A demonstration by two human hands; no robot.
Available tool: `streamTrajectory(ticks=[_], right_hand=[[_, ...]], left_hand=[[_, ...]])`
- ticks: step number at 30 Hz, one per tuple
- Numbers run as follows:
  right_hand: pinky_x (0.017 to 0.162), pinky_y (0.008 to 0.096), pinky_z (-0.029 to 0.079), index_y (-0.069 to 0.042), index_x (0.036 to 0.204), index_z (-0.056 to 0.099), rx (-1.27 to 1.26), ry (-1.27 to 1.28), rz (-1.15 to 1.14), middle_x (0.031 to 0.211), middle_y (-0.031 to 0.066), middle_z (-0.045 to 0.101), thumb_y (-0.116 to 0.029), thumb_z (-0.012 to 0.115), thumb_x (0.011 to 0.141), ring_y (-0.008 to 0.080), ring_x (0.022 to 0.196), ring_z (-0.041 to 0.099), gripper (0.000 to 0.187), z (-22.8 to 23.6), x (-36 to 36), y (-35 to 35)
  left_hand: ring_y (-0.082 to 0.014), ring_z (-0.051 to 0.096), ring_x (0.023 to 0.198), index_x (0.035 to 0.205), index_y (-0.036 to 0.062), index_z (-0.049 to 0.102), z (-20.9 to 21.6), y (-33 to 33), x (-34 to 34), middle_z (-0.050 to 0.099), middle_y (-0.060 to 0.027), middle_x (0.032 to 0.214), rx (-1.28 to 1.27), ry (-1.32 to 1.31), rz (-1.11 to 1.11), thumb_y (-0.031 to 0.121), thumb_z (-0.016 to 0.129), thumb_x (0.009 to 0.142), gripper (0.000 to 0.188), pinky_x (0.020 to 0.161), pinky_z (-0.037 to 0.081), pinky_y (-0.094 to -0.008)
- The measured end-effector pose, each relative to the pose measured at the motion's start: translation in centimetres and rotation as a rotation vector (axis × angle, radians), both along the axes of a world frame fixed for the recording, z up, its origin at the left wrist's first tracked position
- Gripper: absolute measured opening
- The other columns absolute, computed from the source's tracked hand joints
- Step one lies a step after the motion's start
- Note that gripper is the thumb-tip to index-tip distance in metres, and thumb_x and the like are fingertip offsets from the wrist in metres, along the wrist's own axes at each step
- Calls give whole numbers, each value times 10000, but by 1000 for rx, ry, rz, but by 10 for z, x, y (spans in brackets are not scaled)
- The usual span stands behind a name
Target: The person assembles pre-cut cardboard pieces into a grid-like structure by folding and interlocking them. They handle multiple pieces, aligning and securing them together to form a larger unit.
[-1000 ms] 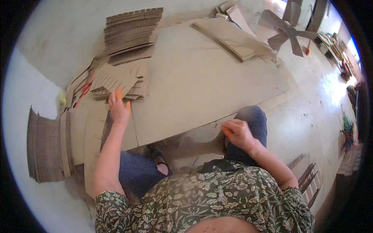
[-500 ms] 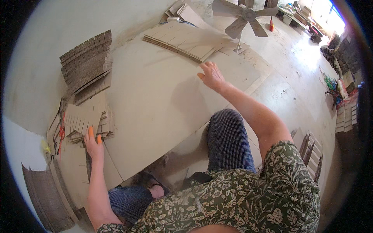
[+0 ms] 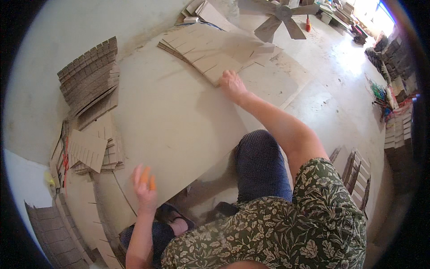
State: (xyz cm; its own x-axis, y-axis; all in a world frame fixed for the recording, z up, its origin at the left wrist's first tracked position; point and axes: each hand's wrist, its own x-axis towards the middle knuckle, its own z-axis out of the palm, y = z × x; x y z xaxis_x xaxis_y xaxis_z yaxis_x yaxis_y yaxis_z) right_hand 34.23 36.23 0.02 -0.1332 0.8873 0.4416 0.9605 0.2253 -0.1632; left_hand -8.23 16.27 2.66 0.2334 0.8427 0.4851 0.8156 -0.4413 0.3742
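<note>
My right hand (image 3: pixel 233 86) is closed on the near corner of a slotted cardboard sheet (image 3: pixel 210 53), on a stack toward the far side of the pale work surface (image 3: pixel 165 130). The sheets in this stack are fanned out of line. My left hand (image 3: pixel 145 188) is over the surface's near left part, with orange covers on some fingers. Slightly blurred, its fingers stand apart with nothing in them. To its left lies a small pile of slotted cardboard pieces (image 3: pixel 89 148), the top one turned askew.
A tall stack of darker slotted cardboard (image 3: pixel 89 74) leans against the left wall. Beyond the far stack stands a fan (image 3: pixel 283 13). More slotted cardboard (image 3: pixel 56 235) stands at the lower left, and tangled coloured cords (image 3: pixel 380 96) lie at the right.
My right hand has come down onto the cardboard stack's corner, and its sheets have swung out of line. My left hand has moved right, away from the small pile.
</note>
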Motion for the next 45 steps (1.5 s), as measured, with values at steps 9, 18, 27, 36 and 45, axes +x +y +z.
streamTrajectory(ticks=[9,18,27,36,45], right_hand=[[872,441,447,-19,1081,573,381,446,7,1051,198,569,-117,654,800,390,1019,528,308,6,21,-56],[1045,417,349,89,1282,385,277,832,-771,1283,277,472,-282,734,777,386,1234,437,718,-17,198,37],[427,272,441,41,914,570,14,1647,-666,703,101,560,-120,762,755,153,508,531,297,-29,242,84],[377,346,479,37,935,582,-81,1563,-637,740,122,587,-44,718,716,220,506,581,270,-9,245,77],[404,361,523,43,804,619,-310,1806,-333,693,173,621,26,579,781,268,539,628,49,11,104,20]], left_hand=[[-357,498,1124,1220,-19,531,4,105,153,504,-195,1271,-46,6,-400,41,675,782,465,940,447,-405],[-174,554,845,1410,-46,241,-28,204,252,545,-160,1073,-537,-494,-159,220,713,839,788,642,490,-291],[-208,567,897,1425,-47,212,-7,239,287,482,-176,1233,-681,-572,101,190,754,782,874,604,509,-319],[-141,532,693,997,46,563,2,236,293,588,-32,863,-941,-984,54,133,705,811,250,494,457,-301],[-100,456,565,902,67,566,3,208,258,546,7,749,-1015,-990,152,167,696,839,175,484,424,-274]])
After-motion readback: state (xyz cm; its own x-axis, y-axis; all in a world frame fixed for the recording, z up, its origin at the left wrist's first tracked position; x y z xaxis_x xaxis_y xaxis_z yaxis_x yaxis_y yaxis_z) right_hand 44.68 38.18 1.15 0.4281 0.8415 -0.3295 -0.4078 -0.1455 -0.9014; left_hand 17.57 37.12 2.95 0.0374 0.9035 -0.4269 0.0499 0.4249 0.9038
